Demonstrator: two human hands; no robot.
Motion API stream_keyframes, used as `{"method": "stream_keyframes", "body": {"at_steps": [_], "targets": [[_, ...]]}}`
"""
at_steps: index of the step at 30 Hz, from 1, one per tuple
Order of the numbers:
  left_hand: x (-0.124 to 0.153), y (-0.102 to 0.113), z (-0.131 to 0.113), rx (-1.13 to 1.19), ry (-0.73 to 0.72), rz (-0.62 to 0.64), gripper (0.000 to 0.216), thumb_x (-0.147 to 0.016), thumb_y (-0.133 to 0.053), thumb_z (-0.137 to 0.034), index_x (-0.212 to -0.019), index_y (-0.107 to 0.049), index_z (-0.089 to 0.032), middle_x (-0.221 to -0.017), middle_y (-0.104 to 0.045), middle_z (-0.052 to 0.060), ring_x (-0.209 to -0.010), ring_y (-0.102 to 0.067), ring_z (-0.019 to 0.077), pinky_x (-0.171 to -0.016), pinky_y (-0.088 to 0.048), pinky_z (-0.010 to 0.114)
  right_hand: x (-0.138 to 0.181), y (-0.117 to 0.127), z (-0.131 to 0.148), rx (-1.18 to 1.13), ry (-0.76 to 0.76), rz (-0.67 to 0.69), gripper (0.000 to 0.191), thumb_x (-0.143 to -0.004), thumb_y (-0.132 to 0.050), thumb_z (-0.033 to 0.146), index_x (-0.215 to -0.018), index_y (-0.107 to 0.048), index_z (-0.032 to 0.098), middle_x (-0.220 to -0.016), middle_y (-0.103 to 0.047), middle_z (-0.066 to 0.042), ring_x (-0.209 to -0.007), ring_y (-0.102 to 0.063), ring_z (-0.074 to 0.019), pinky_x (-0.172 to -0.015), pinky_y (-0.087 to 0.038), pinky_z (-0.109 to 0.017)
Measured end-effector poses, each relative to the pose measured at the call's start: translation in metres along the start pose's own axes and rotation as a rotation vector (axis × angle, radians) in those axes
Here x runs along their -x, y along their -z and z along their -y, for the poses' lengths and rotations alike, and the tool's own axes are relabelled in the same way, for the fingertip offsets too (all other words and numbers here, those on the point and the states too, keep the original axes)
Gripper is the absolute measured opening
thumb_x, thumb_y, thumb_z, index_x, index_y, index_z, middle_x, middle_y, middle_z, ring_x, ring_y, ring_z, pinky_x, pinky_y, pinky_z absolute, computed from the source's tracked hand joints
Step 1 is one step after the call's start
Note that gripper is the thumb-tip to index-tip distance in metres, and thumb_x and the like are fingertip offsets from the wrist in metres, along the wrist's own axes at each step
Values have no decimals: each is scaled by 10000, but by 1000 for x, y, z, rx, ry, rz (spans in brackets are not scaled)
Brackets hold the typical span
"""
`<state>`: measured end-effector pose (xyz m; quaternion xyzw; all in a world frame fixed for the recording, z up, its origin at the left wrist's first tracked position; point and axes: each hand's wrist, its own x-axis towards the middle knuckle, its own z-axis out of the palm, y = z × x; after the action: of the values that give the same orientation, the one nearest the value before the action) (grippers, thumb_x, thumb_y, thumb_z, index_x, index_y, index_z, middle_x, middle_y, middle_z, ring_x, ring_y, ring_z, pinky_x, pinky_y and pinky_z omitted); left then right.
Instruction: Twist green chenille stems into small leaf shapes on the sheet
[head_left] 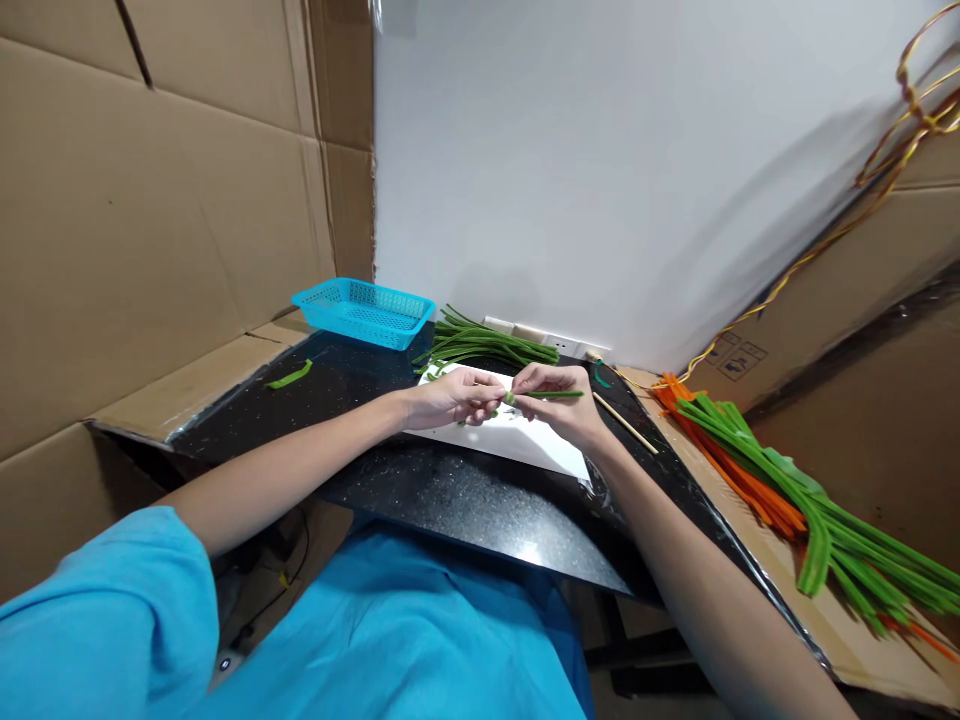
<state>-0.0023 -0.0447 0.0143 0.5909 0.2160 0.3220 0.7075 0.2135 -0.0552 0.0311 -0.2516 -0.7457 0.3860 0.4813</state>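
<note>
Over a white sheet [517,440] on the black tabletop, both hands meet around one green pipe cleaner [556,394]. My left hand [459,396] pinches its left end, where a small coiled or bent bit shows between the fingertips. My right hand [556,390] grips it just beside that spot, and a straight length sticks out to the right past the fingers. Several short green pieces lie on the sheet near my left hand, partly covered by it. Just behind lies a bundle of long green pipe cleaners [495,342].
A blue plastic basket [364,312] stands at the back left. Nearer is a light green strip [289,375]. A thin wooden stick [625,423] lies right of the sheet. Green pipe cleaners [787,480] and orange ones [739,480] rest on cardboard at right. A power strip [559,342] runs along the wall.
</note>
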Motion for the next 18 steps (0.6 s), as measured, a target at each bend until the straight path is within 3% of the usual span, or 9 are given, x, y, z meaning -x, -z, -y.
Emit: {"method": "stream_keyframes", "body": {"at_steps": [4, 8, 14, 18], "targets": [[-5, -4, 8, -42, -187, -121, 404, -827, -842, -474, -871, -621, -139, -678, -592, -13, -575, -556, 82, -511, -374, 192, 0, -13, -6, -126, -61, -149, 313, -685, -960, 395, -663, -725, 190, -724, -685, -25, -483, -555, -111, -416, -454, -269], [-10, -6, 15, -193, -383, -273, 387, -873, -789, -490, -879, -607, -148, -716, -623, 4, -600, -587, 103, -584, -464, 230, -2, -28, -14, -385, -258, -282, 364, -653, -951, 373, -580, -638, 201, -562, -539, 39, -451, -413, -80, -391, -397, -239], [4, -11, 7, -741, -546, -449, 159, -899, -749, -320, -895, -673, -180, -844, -668, 31, -789, -625, 155, -720, -483, 251, -6, -37, -8, -513, -401, -248, 361, -631, -911, 336, -629, -578, 196, -586, -418, 76, -456, -222, -48, -344, -306, -199], [7, -14, 0, -710, -597, -460, 158, -921, -724, -323, -901, -660, -180, -818, -664, 23, -713, -606, 135, -688, -488, 251, -6, -39, -2, -578, -381, -235, 430, -636, -935, 374, -659, -540, 206, -600, -393, 91, -463, -215, -44, -360, -325, -181]]}}
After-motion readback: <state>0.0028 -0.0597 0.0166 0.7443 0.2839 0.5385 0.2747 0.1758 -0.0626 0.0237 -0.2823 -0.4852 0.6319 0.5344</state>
